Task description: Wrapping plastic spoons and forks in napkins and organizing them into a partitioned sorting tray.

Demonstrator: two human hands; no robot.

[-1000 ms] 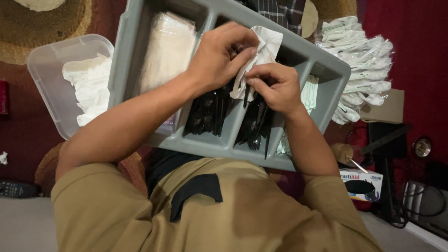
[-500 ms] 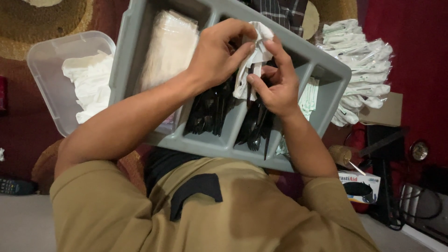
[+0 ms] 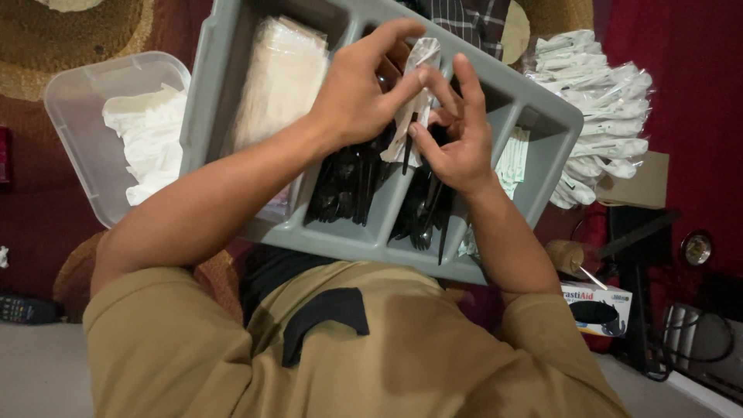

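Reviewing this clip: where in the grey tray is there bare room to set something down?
Only the grey plastic divided tray far-end compartments show bare floor, beyond the left hand and right hand. Crowded: black plastic cutlery and clear wrapped packets fill the rest.

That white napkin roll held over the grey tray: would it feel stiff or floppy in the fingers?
The napkin roll probably feels light and soft outside: the paper creases where both hands pinch it. A black utensil tip pokes out below, so its core is likely stiff. It seems apt to unroll if released.
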